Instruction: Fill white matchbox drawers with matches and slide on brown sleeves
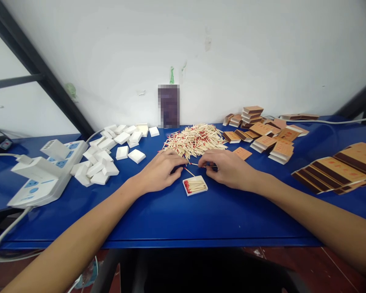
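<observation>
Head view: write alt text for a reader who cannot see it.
Left hand and right hand pick at matches beside a match pile, behind a part-filled white tray on a blue table. More white trays lie left, tan sleeves right.

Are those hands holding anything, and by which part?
The right hand pinches a matchstick by one end between its fingers, beyond the white tray. The left hand rests at the match pile; whether it grips anything cannot be told.
</observation>
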Demonstrator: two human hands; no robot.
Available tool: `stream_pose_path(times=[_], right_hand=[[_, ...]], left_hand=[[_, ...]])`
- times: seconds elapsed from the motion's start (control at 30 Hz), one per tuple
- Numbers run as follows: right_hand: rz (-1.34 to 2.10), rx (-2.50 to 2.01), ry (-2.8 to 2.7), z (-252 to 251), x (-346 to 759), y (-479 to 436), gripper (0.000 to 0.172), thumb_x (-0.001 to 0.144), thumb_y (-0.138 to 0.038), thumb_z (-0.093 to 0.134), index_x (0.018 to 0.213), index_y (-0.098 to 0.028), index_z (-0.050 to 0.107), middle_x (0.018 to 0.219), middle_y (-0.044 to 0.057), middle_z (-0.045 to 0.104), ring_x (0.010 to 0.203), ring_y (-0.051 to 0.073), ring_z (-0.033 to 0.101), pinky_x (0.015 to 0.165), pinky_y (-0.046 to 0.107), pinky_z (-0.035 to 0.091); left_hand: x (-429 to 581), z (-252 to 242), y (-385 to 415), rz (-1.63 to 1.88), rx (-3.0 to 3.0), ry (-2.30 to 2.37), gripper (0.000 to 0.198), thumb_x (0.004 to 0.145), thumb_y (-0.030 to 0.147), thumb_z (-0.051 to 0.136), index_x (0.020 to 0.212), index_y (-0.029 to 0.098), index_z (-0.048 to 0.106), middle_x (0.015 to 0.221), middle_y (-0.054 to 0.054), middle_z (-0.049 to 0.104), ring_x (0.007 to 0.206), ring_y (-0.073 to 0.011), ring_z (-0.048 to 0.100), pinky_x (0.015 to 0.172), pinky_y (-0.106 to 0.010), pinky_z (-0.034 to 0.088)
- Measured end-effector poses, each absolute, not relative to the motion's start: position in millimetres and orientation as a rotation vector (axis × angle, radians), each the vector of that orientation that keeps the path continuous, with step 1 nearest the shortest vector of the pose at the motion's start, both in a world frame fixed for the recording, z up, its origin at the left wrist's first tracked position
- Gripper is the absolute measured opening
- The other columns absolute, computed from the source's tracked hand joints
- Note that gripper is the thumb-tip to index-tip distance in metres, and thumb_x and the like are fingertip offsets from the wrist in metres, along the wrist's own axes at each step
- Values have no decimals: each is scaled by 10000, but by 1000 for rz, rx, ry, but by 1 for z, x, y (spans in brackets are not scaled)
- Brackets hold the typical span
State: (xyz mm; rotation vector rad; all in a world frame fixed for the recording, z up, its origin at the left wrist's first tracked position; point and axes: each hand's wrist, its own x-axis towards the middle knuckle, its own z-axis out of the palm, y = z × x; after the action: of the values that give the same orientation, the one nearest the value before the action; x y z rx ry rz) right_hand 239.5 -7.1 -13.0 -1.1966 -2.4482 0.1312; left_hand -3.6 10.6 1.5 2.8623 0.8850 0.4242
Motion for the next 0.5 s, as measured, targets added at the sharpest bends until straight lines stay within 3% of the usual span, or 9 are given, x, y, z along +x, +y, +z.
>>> stream_pose_path(times=[0.13,0.23,0.33,0.5], right_hand=[[148,-1206,-2430,-14,239,-8,244,786,-77,540,937,-214,674,858,24,677,751,166,594,657,284,422],[135,-1211,-2419,-14,240,-7,231,807,-103,548,963,-217,675,857,27,667,760,171,594,671,290,427],[113,-1197,-2421,-13,240,-6,244,810,-97,549,988,-206,676,885,40,654,768,171,587,687,293,436],[118,-1139,-2388,-15,239,-4,254,805,-81,554,993,-196,679,874,40,637,731,159,573,662,281,436]], left_hand=[[-1,-2,9,513,2772,858,375,939,175,451,1273,211,620,1046,-65,684,1037,-214,566,917,-383,474],[0,-3,9,551,2753,813,428,919,134,440,1315,218,579,1145,-54,672,1086,-213,554,984,-412,451],[1,-2,9,506,2799,820,465,908,116,424,1355,184,532,1254,-73,631,1195,-228,508,1047,-433,406],[-1,0,7,412,2871,885,466,916,120,395,1355,199,531,1232,-103,611,1223,-252,502,1041,-465,390]])
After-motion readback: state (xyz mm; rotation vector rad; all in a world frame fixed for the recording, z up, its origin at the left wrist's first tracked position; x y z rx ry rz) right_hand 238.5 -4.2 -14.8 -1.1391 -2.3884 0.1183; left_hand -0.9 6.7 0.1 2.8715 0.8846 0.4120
